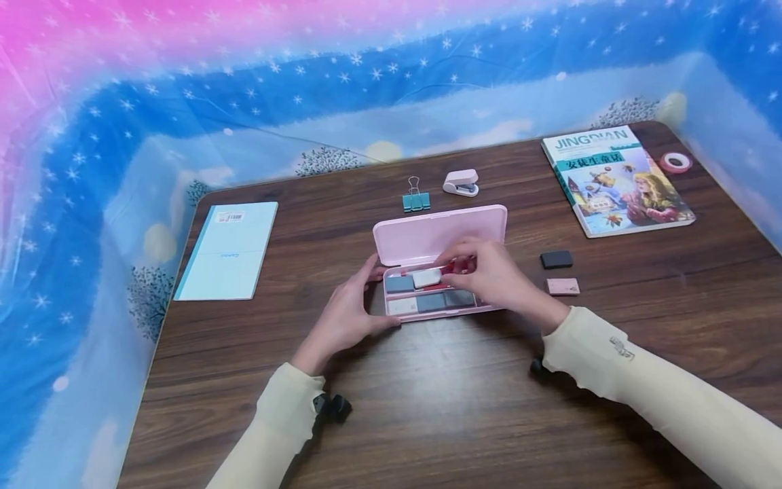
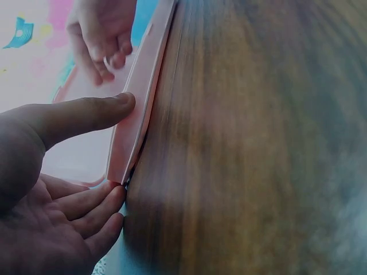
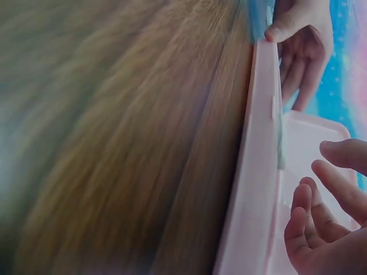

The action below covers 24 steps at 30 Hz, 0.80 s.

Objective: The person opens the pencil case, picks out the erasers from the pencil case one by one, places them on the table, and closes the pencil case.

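Note:
A pink pencil case [image 1: 440, 239] lies open on the table, its lid tilted up at the back. My left hand [image 1: 345, 314] holds its left end, with the thumb [image 2: 109, 114] on the front wall and the fingers at the end. Inside, a white eraser [image 1: 426, 277] sits beside a grey block [image 1: 400, 284] in the back compartment, with something red partly hidden there. White and grey blocks [image 1: 430, 301] fill the front compartment. Over the case's right part, my right hand [image 1: 491, 272] has its fingertips close to the white eraser; the right wrist view shows them apart, with nothing visibly held.
Right of the case lie a black block [image 1: 556, 259] and a pink block [image 1: 563, 286]. Behind it are a teal binder clip [image 1: 417, 201] and a small stapler [image 1: 461, 183]. A notebook [image 1: 227, 251] lies left; a book [image 1: 617, 183] and red tape roll [image 1: 675, 163] lie far right.

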Motion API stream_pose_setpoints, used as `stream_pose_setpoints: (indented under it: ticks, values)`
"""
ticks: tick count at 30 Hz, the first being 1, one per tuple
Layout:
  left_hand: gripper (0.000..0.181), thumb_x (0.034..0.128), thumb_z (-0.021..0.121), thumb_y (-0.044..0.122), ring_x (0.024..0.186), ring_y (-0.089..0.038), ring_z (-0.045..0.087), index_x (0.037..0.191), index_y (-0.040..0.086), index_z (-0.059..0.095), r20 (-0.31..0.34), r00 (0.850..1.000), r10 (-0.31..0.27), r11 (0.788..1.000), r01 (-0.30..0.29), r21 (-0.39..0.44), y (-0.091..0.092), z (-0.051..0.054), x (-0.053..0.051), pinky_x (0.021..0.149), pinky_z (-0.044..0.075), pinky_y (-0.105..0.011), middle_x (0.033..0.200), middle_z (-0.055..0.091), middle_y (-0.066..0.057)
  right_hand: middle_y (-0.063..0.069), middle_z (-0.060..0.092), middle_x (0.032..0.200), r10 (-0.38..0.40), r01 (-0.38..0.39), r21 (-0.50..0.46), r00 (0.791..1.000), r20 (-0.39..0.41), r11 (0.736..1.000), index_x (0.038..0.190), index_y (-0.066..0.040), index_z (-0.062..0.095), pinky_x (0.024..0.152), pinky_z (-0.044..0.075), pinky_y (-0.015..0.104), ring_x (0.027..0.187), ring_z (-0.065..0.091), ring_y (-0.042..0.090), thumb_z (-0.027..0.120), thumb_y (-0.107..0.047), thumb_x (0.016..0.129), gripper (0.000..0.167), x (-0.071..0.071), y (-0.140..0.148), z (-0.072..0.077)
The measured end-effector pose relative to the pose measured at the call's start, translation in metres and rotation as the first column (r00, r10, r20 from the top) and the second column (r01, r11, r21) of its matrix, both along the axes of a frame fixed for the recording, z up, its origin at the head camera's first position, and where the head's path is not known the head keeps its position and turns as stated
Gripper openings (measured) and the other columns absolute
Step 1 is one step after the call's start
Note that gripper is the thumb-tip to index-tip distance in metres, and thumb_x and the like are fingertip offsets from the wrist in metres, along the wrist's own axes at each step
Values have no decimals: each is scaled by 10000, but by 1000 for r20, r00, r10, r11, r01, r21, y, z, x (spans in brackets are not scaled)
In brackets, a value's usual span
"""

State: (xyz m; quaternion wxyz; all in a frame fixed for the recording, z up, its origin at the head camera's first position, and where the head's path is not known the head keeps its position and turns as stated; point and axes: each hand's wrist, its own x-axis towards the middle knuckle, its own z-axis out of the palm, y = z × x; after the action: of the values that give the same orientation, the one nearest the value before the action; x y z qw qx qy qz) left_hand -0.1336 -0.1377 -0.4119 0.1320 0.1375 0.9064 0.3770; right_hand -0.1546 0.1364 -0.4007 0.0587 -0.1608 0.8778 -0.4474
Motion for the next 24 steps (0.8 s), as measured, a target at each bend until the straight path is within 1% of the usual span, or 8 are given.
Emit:
stream_pose_setpoints:
  ticks: [4,10,14,18,21,24]
  values:
    - [1094,778,886,307,1445,-241,391,1620,223,193,2,1000,0,1000,0,-2,0,0,0,1197,296,-521,1509,498,-26,64,653,935,21,-22,-21,1000,-16,1000,1058,-104,788,683,460,316,786,554,202,805,-74,835,226,-4,-11,-5]
    - [1096,775,891,288,1442,-241,396,1620,215,196,8,1000,8,1000,-8,-3,-1,1,0,1197,296,-519,1503,505,-29,67,638,910,31,-27,37,996,-86,999,1041,-92,793,676,447,285,762,557,177,831,-70,810,235,-7,-21,-12]
    - [1090,778,889,287,1441,-237,400,1619,211,200,6,1000,3,1000,-3,2,0,1,0,1200,294,-512,1500,507,-34,61,630,902,27,-19,79,995,-100,997,1040,-101,798,675,435,310,756,546,195,848,-84,797,250,-6,-25,-11]
    - [1087,776,892,272,1436,-233,406,1616,208,205,5,1000,0,1000,0,14,-1,-1,0,1201,295,-507,1495,510,-35,54,627,900,26,-13,117,993,-115,993,1040,-100,799,671,415,308,753,526,193,842,-77,802,244,-6,-27,-12]
    - [1087,774,893,269,1433,-235,408,1615,207,208,4,1000,0,1000,0,16,-1,-1,0,1200,296,-510,1493,512,-34,53,630,899,23,-6,131,991,-132,991,1034,-95,800,671,409,306,753,521,190,838,-71,803,235,-6,-28,-12]
    - [1088,772,894,273,1432,-238,407,1615,209,209,6,1000,2,1000,-2,13,-1,0,0,1198,296,-517,1492,512,-32,48,630,899,14,3,130,992,-129,992,1025,-99,800,666,412,310,755,523,191,831,-71,810,220,-6,-26,-12]
